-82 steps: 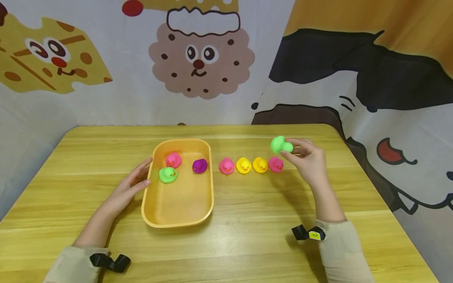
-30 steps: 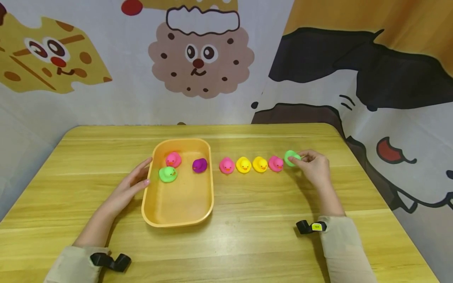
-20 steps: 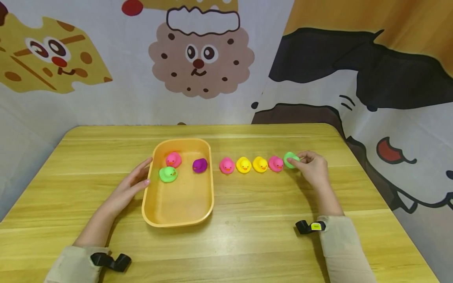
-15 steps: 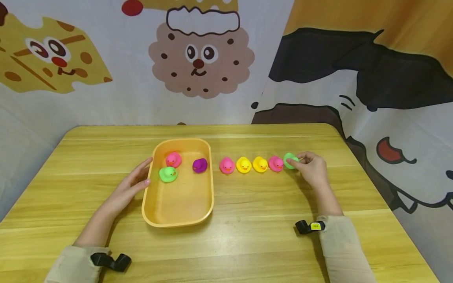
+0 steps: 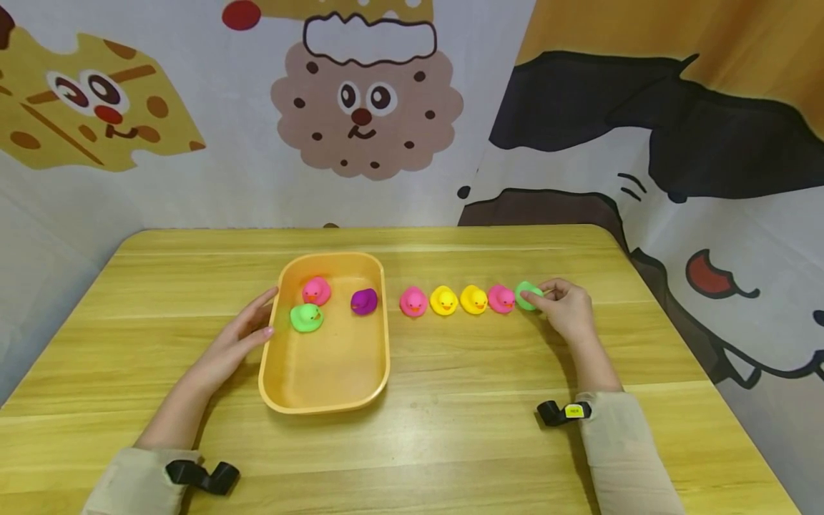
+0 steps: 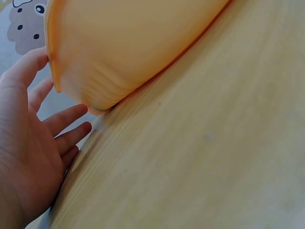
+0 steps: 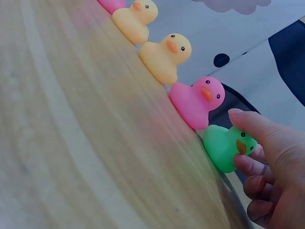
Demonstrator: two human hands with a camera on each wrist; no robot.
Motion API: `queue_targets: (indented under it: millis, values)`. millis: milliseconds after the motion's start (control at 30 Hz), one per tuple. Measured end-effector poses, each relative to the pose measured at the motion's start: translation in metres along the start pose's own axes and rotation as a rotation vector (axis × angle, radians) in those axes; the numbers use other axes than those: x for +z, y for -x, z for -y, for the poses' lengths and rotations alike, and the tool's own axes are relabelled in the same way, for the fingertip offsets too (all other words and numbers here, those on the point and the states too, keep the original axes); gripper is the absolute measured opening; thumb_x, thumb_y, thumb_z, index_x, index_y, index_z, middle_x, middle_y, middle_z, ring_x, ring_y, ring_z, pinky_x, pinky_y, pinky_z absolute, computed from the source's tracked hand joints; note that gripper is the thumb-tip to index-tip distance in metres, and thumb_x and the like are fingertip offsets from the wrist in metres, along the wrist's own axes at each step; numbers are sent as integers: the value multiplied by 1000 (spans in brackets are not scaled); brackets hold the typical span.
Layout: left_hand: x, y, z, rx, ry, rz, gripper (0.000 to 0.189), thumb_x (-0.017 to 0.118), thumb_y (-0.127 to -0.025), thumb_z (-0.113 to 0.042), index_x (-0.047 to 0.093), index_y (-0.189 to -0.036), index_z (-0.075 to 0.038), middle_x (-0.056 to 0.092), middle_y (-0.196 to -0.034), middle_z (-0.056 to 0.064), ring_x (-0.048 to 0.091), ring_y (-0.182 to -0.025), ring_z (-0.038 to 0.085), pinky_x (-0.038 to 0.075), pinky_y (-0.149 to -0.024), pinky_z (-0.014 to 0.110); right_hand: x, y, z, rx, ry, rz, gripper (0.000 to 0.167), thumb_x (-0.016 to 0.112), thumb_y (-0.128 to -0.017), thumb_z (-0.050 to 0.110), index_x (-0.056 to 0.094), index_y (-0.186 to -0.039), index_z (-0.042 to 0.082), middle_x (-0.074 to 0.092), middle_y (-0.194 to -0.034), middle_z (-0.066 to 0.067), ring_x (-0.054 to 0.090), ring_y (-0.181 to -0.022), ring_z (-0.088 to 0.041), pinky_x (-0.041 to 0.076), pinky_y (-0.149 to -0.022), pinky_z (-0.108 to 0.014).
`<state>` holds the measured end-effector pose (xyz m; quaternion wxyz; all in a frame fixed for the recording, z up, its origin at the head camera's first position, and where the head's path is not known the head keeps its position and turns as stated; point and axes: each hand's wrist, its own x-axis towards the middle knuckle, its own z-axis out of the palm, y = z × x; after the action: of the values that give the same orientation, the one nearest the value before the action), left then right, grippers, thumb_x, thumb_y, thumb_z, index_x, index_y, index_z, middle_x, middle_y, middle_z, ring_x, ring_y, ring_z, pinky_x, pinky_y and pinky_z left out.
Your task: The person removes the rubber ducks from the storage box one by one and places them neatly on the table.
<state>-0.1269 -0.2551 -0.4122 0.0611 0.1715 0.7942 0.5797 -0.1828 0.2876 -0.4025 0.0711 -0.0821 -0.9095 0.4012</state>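
Observation:
With thumb and fingers, my right hand pinches a green rubber duck at the right end of a row. Close beside it stands a pink duck, then a yellow duck, another yellow duck and a second pink duck. Fingers of my left hand touch the left side of a yellow-orange plastic tub, spread rather than curled. Inside the tub sit a pink duck, a green duck and a purple duck.
Everything stands on a wood-grain table with rounded far corners. A cartoon-printed curtain hangs behind the table and along its right side. Both wrists carry a black camera mount.
My right hand has brought the green duck down from above the row to its right end, then shifted it slightly left and nearer. My left hand and the tub have stayed put.

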Motion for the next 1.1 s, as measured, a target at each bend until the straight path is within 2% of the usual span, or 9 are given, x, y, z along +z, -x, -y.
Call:
queue_targets:
  millis: [333, 533, 700, 833, 1000, 1100]
  values:
    - [0, 1, 1, 1, 0, 0, 59, 46, -101, -9, 22, -154, -18, 31, -147, 28, 38, -124, 5, 33, -93, 13, 1, -1, 0, 17, -21, 16, 50, 73, -81, 48, 62, -98, 2, 56, -75, -6, 47, -63, -16, 37, -50, -25]
    - [1, 1, 1, -10, -5, 3, 60, 46, -101, -10, 21, -154, -20, 32, -147, 26, 32, -132, 34, 33, -93, 14, 0, -1, 0, 20, -11, 29, 50, 71, -83, 48, 61, -99, 2, 56, -75, -7, 47, -64, -17, 38, -51, -26]
    - [1, 1, 1, -17, -9, 3, 60, 46, -101, -11, 21, -154, -20, 33, -147, 25, 30, -132, 39, 33, -93, 15, 0, -1, -1, 2, 0, 26, 50, 71, -83, 48, 62, -97, 2, 58, -73, -7, 48, -64, -18, 38, -52, -26]
    - [1, 1, 1, -15, -8, 2, 60, 46, -101, -11, 21, -154, -21, 33, -147, 25, 31, -132, 36, 33, -93, 15, -1, -1, -1, -2, 9, 32, 49, 71, -84, 48, 62, -97, 1, 58, -74, -7, 50, -66, -19, 39, -54, -27]
    - [1, 1, 2, 3, -2, 1, 59, 46, -101, -10, 21, -154, -19, 32, -147, 26, 36, -128, 13, 33, -94, 14, -3, -1, 0, 0, 17, 49, 51, 70, -84, 48, 61, -99, 1, 58, -76, -7, 51, -68, -20, 40, -57, -28]
    - [1, 1, 2, 5, -1, 1, 60, 46, -101, -10, 21, -154, -19, 32, -147, 26, 36, -127, 10, 33, -94, 14, -4, -1, 1, 2, 19, 54, 52, 70, -83, 49, 62, -99, 1, 58, -77, -8, 51, -68, -21, 40, -57, -28]
